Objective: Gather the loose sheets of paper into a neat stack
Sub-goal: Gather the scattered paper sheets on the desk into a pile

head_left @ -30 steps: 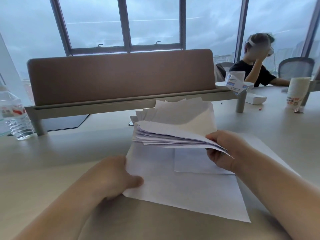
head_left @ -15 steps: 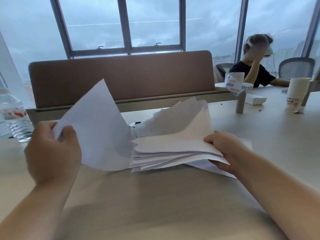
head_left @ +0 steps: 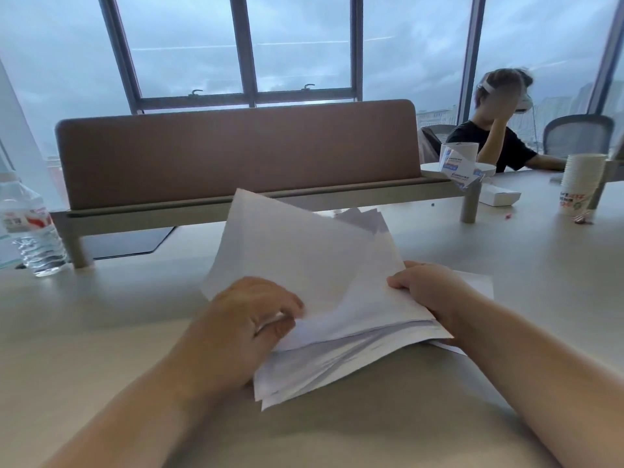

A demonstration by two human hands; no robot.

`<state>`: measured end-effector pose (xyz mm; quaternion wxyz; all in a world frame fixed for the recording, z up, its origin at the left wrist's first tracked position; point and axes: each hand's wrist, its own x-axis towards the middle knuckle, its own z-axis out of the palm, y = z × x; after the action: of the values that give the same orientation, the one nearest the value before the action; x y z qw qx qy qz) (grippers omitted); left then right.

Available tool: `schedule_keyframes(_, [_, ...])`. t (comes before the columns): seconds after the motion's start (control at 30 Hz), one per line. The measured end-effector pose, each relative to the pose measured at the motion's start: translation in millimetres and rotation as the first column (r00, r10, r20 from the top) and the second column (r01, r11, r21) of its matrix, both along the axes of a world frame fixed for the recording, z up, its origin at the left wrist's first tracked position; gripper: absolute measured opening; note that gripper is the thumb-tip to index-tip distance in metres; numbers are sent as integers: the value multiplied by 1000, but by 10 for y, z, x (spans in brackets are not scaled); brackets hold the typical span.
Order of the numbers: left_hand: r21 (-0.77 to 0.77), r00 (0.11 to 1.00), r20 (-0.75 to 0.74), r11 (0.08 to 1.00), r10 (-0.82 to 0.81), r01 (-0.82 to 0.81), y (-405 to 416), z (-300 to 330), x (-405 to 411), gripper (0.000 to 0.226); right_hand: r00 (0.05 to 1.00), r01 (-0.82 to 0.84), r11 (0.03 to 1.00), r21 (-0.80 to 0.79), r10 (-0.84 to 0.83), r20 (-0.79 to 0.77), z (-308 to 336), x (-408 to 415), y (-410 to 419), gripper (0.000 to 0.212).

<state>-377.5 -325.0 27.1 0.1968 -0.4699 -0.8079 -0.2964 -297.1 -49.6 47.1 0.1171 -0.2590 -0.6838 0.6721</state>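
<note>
A loose pile of white paper sheets (head_left: 341,336) sits in front of me just above the beige table (head_left: 101,332), its edges fanned and uneven. A single sheet (head_left: 287,251) lies on top of the pile, its far corner lifted. My left hand (head_left: 250,319) pinches the left edge of that sheet against the pile. At the pile's right edge my right hand (head_left: 425,292) grips the sheets, thumb on top and fingers beneath. One more sheet (head_left: 479,285) lies flat on the table under my right hand.
A brown desk divider (head_left: 236,153) runs across the table behind the paper. A water bottle (head_left: 30,231) stands at the far left. At the right are a stack of paper cups (head_left: 579,184), a white box (head_left: 499,196), and a seated person (head_left: 489,140).
My left hand lifted a sheet off the table, swung it up at the left, then brought it right and laid it on the pile. The right hand kept holding the pile.
</note>
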Motion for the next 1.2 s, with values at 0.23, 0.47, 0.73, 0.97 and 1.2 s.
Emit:
schedule_keyframes(0.23, [-83, 958, 270, 989, -93, 119, -40, -113, -65, 25, 997, -73, 996, -46, 73, 13, -26, 13, -47, 29])
schedule_keyframes(0.47, [-89, 933, 348, 988, -92, 130, -31, -146, -49, 31, 986, -154, 988, 32, 152, 72, -59, 28, -121, 15])
schedule_keyframes(0.73, [472, 636, 767, 746, -84, -470, -138, 93, -138, 33, 996, -55, 995, -85, 48, -81, -18, -10, 5, 25])
schedule_keyframes(0.97, [317, -47, 917, 793, -397, -520, -220, 258, -63, 75, 968, -245, 951, -189, 229, -105, -22, -7, -3, 28])
schedule_keyframes(1.2, [197, 66, 979, 822, -191, -535, -147, 266, 68, 25, 949, -310, 947, -80, 303, -85, -78, 14, -98, 32])
